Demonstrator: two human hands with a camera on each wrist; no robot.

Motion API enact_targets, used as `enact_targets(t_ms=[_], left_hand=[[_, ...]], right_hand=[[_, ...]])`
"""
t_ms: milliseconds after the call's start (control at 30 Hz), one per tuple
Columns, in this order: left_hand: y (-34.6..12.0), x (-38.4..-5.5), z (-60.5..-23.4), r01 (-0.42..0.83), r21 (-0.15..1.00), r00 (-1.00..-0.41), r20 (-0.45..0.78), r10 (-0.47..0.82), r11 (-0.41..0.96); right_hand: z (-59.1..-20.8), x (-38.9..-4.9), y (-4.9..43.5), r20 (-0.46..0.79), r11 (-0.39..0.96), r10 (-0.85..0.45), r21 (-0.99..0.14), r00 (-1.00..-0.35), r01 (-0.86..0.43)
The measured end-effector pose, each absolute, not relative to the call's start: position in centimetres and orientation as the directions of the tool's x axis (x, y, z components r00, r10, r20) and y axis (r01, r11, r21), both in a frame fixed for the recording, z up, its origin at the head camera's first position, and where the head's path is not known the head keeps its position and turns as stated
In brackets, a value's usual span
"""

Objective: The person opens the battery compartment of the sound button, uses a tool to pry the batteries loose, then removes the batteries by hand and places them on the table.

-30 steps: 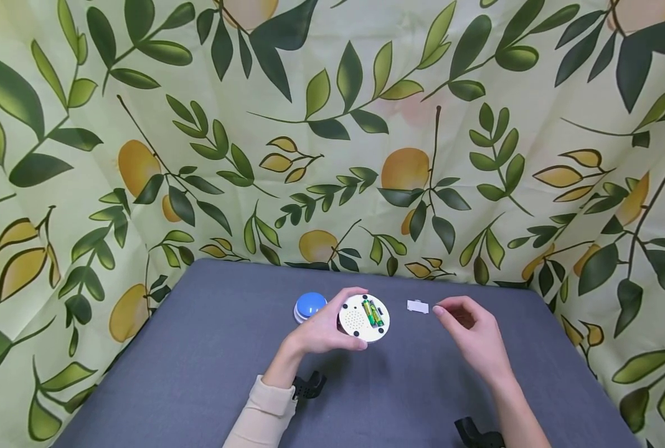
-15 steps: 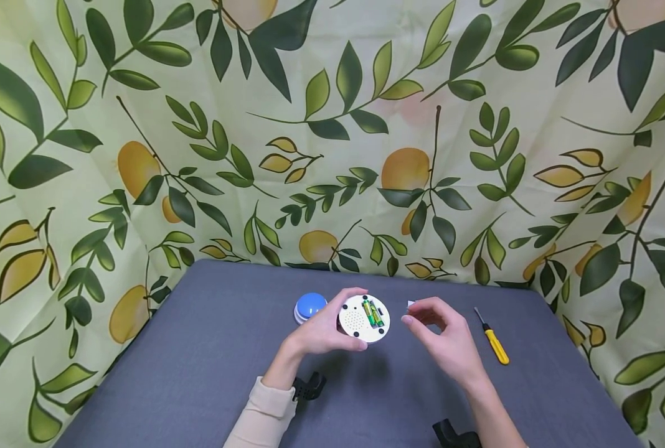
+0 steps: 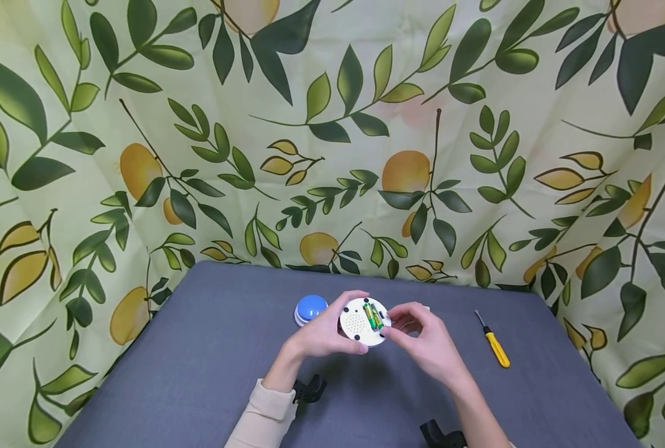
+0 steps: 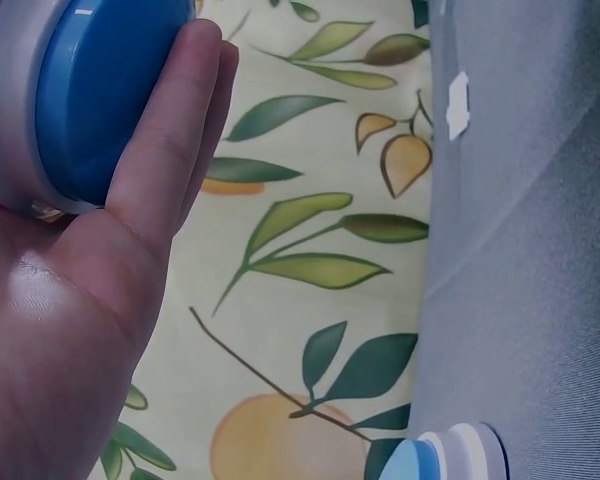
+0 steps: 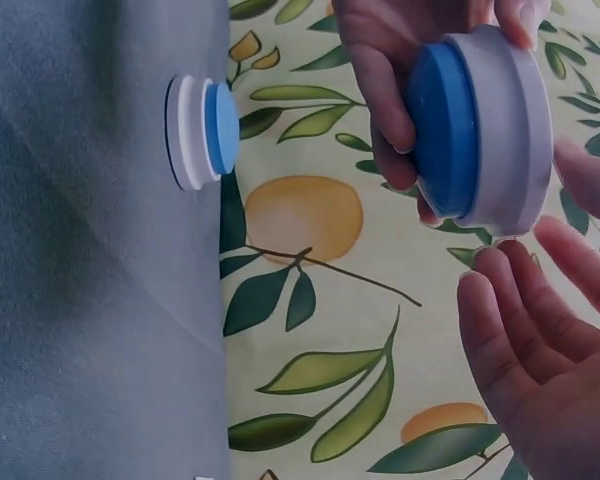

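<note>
My left hand (image 3: 318,333) grips a round push-button device (image 3: 353,325) by its rim, its white underside turned up in the head view. Two green batteries (image 3: 374,316) lie in its uncovered battery compartment. The left wrist view shows its blue dome (image 4: 105,100) against the fingers. My right hand (image 3: 426,342) is at the device's right edge, thumb and fingertips beside the batteries. In the right wrist view its fingers (image 5: 515,325) are loosely extended near the white rim; whether they touch it I cannot tell. A white battery cover (image 4: 459,105) lies on the table, mostly hidden behind the right hand in the head view.
A second blue-and-white push button (image 3: 311,307) stands on the grey table (image 3: 209,367), just behind the left hand. To the right lies a screwdriver (image 3: 496,345) with a yellow handle. A leaf-patterned cloth (image 3: 332,155) hangs around the table's back and sides.
The right hand has moved left from beside the battery cover to the device's edge, uncovering the screwdriver and covering most of the battery cover. The left hand keeps its hold, nearly still.
</note>
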State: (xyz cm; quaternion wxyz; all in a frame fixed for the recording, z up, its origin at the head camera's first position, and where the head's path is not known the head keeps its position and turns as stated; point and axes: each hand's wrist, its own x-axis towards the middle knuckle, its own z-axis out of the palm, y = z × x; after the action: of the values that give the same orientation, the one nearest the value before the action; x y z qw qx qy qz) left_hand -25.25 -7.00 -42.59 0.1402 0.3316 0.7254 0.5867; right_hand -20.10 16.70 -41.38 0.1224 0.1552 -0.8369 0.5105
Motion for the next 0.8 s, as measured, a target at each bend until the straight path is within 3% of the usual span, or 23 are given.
enact_targets(t_ms=[233, 800], left_hand=[[-6.77, -25.26, -42.84, 0.321, 0.942, -0.737, 0.182, 0.651, 0.099], [-6.86, -25.20, -42.82, 0.327, 0.935, -0.745, 0.167, 0.645, 0.136]], right_hand=[[-41.65, -20.06, 16.50, 0.273, 0.397, -0.101, -0.871, -0.957, -0.290], [-42.09, -20.47, 16.34, 0.281, 0.418, -0.075, -0.862, -0.957, -0.286]])
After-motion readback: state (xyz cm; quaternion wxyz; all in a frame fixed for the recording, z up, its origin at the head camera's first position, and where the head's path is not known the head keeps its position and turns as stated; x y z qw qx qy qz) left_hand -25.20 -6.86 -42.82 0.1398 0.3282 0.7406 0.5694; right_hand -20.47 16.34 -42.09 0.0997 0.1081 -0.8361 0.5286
